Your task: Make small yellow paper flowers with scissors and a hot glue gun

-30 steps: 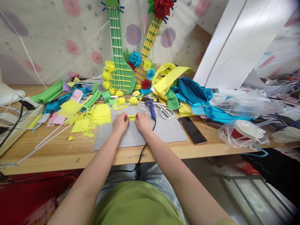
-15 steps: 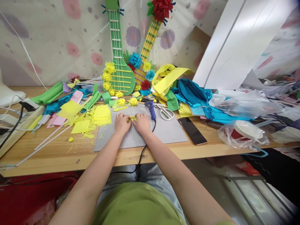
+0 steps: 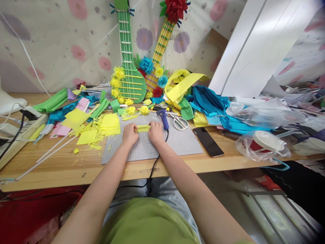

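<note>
My left hand (image 3: pixel 129 134) and my right hand (image 3: pixel 155 132) rest on a grey cutting mat (image 3: pixel 182 140) and pinch the two ends of a small folded yellow paper strip (image 3: pixel 142 128) stretched between them. Both hands have their fingers curled closed on the strip. A stack of yellow paper squares (image 3: pixel 110 123) lies just left of my left hand. A blue glue gun (image 3: pixel 164 118) lies just right of my right hand, its black cord running off the table's front edge.
White-handled scissors (image 3: pixel 179 122) and a black phone (image 3: pixel 208 140) lie to the right. Two paper guitars (image 3: pixel 130 73) with paper flowers lean at the back. Blue crepe paper (image 3: pixel 215 106), plastic bags (image 3: pixel 261 144), green paper (image 3: pixel 52 101) and white sticks (image 3: pixel 48 152) surround the mat.
My hands came close together half a second ago, then spread apart again, and the yellow strip between them now shows longer and slightly farther from me.
</note>
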A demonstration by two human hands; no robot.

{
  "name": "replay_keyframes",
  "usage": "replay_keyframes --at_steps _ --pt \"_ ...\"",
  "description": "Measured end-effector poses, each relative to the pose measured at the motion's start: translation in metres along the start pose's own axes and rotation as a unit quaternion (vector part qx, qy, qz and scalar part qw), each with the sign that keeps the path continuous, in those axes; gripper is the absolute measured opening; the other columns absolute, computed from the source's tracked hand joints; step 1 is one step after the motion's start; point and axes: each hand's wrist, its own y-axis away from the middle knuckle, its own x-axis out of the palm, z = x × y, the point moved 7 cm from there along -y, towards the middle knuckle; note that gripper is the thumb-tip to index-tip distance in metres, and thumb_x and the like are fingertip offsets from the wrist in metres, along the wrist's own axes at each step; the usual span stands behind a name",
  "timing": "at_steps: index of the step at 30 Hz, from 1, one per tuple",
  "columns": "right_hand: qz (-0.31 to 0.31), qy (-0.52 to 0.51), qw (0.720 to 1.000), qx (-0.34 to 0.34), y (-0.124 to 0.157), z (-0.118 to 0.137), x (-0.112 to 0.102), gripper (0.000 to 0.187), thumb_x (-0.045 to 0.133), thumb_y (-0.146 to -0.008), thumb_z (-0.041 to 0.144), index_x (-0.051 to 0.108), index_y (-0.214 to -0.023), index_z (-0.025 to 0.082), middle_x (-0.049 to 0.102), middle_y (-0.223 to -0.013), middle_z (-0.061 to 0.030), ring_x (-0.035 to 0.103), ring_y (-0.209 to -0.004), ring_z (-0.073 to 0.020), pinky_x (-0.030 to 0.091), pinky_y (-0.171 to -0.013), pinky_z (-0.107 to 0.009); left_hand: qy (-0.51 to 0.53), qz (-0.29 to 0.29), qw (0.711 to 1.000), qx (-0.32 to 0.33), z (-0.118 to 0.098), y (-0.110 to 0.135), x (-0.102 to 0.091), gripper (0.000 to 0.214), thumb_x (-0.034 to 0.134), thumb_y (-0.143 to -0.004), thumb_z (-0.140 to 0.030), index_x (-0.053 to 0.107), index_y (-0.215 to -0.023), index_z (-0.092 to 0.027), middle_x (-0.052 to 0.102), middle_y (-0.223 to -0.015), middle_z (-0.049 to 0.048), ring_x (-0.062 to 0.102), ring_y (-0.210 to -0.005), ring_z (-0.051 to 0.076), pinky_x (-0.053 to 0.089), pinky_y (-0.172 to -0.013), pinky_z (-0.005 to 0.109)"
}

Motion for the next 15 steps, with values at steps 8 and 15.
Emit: replay_keyframes --at_steps 8,15 --pt "-0.014 -0.058 0.998 0.022 -0.003 -0.007 0.000 0.025 0.043 -0.079 0.013 0.055 -0.101 0.015 0.058 -0.100 -0.0086 0.043 -0.098 -0.0225 0.034 -0.087 -0.032 0.035 -0.005 0.998 -0.050 0.014 -0.020 -0.003 0.016 0.048 -0.076 -0.025 0.058 -0.086 -0.019 0.064 -0.094 0.0059 0.054 -0.091 0.020 0.040 -0.087 0.034" --pt "-0.019 -0.112 0.992 0.058 -0.006 -0.018 0.002 0.026 0.044 -0.077 0.011 0.056 -0.100 0.016 0.061 -0.098 -0.0060 0.047 -0.096 -0.0198 0.034 -0.089 -0.031 -0.038 0.125 0.991 -0.032 0.005 -0.041 0.005 0.019 0.062 -0.069 -0.034 0.064 -0.081 -0.020 0.068 -0.087 0.0058 0.060 -0.083 0.021 0.043 -0.073 0.031"
